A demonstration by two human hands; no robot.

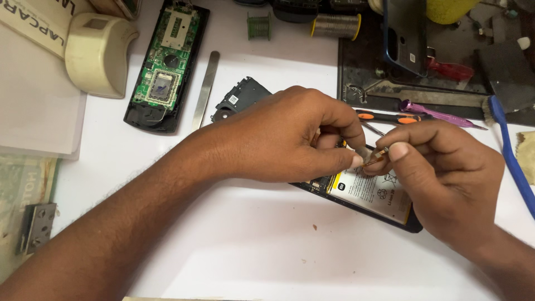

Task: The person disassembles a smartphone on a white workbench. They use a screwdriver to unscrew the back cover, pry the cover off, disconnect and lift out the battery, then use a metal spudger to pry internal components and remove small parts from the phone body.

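Left hand (290,136) pinches thin orange flex strip (372,160) – right hand (440,167) grips its 3 o'clock end; opened black phone with white battery (370,195) beneath, long axis 10-to-4.

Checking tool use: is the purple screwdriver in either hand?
No, the purple screwdriver lies on the dark mat, beyond the right hand.

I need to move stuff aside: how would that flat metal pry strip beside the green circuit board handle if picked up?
The metal pry strip looks thin and long, so probably light and slightly springy. Lying flat on the smooth white table, it may be hard to lift by its edge and likelier to slide than roll.
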